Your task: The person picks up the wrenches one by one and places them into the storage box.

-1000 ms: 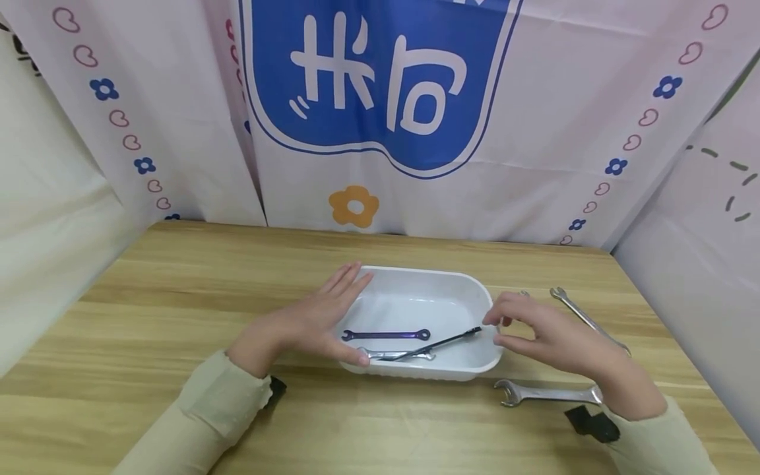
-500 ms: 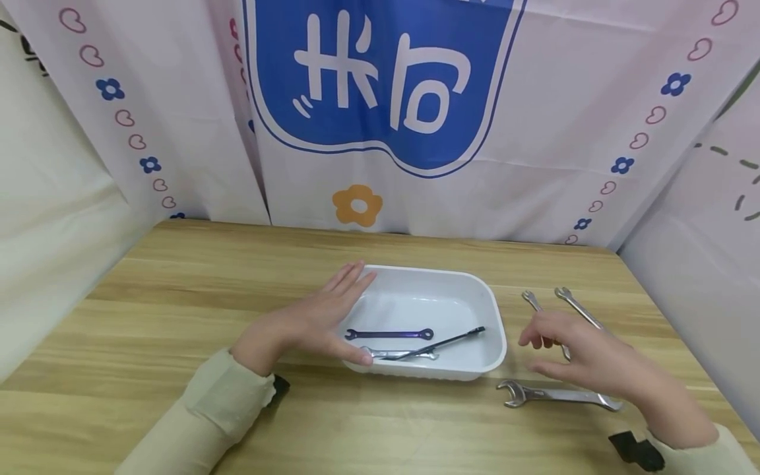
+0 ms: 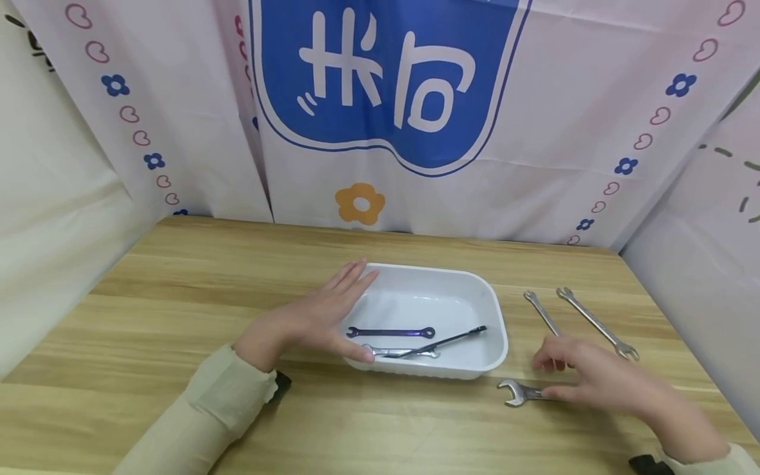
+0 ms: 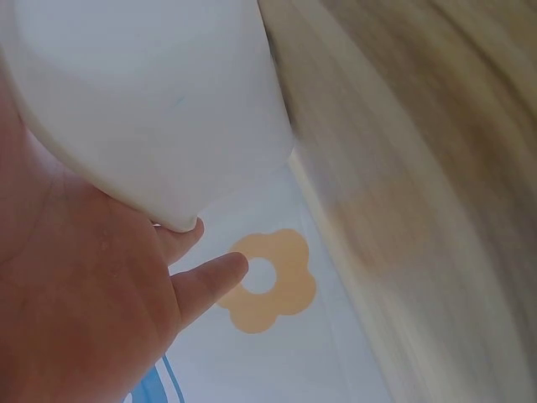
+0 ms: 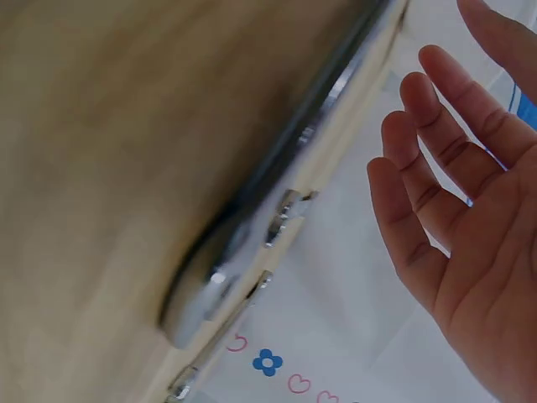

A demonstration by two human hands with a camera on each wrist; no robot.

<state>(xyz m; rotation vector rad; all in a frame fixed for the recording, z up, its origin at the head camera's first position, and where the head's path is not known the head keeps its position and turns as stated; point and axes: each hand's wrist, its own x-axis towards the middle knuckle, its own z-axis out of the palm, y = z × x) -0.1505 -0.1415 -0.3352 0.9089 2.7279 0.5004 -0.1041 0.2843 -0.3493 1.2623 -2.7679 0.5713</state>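
Observation:
My left hand (image 3: pixel 315 325) rests on the left side of a white plastic tray (image 3: pixel 415 307), fingers straight along the rim and thumb at the near edge. In the left wrist view the palm (image 4: pixel 84 277) lies against the tray wall (image 4: pixel 159 109). Inside the tray are a purple combination wrench (image 3: pixel 392 332), a silver wrench (image 3: pixel 388 352) and a thin black tool (image 3: pixel 454 339) crossing over the silver one. My right hand (image 3: pixel 600 373) hovers over a large silver wrench (image 3: pixel 516 393), hiding its far end. The right wrist view shows its fingers (image 5: pixel 432 159) loosely bent, holding nothing.
Two more silver wrenches, a shorter one (image 3: pixel 541 311) and a longer one (image 3: pixel 594 322), lie on the wooden table (image 3: pixel 178 297) right of the tray. A white printed cloth (image 3: pixel 552 132) hangs behind the table.
My right hand has moved right from the tray's right rim, then down over the large wrench. The left hand stays on the tray, and the tray's contents have not moved.

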